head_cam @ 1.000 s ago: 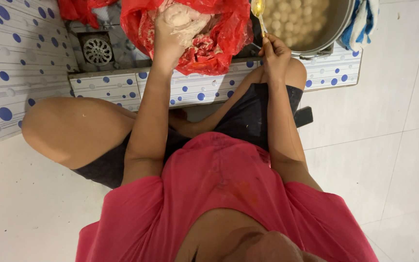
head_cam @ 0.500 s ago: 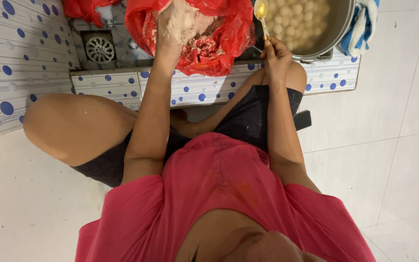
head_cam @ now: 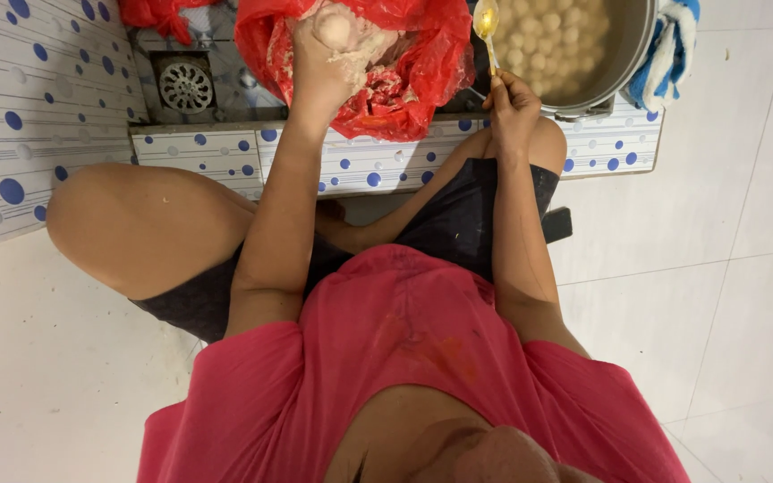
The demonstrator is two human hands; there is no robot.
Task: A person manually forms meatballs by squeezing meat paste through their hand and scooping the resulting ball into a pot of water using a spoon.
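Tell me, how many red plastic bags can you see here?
2. One red bag lies open at top centre under the left hand; the other red bag sits at the top left edge, mostly cut off.

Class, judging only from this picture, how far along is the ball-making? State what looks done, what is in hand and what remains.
Done: many pale balls already float in the metal pot. In hand: the left hand squeezes a round lump of paste out of its fist, and the right hand holds a spoon beside it. Left: pale paste remains in the red bag.
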